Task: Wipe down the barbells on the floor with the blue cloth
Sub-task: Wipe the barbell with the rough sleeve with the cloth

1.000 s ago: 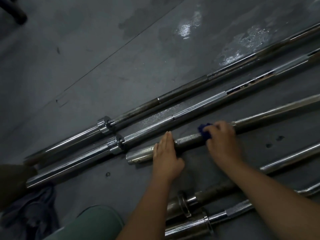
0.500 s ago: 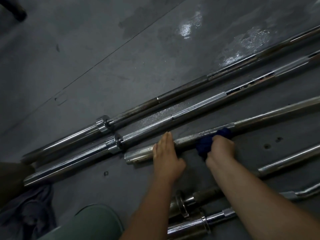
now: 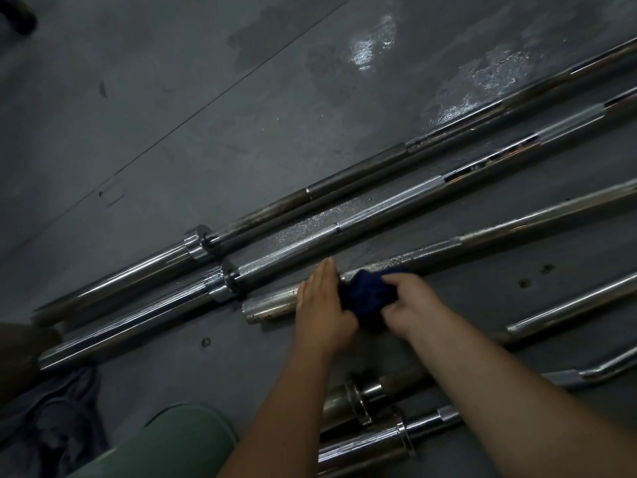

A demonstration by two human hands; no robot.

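Note:
Several steel barbells lie side by side on the dark floor, running from lower left to upper right. The third bar (image 3: 482,238) has a plain sleeve end (image 3: 269,307). My left hand (image 3: 320,308) rests flat on that bar with its fingers straight, just right of the sleeve end. Right beside it, my right hand (image 3: 410,305) grips a bunched dark blue cloth (image 3: 367,298) wrapped around the same bar. The cloth touches my left hand. Two longer bars (image 3: 379,212) lie beyond.
Two more barbell ends with collars (image 3: 358,401) lie near my forearms, and curved bars (image 3: 568,308) run to the right. A dark crumpled garment (image 3: 51,415) is at the lower left. My green-clad knee (image 3: 179,443) is at the bottom. Wet patches shine on the floor (image 3: 372,46).
My right hand slid the blue cloth leftward along the third bar, from well right of my left hand to right against it. My left hand stayed pressed on the bar.

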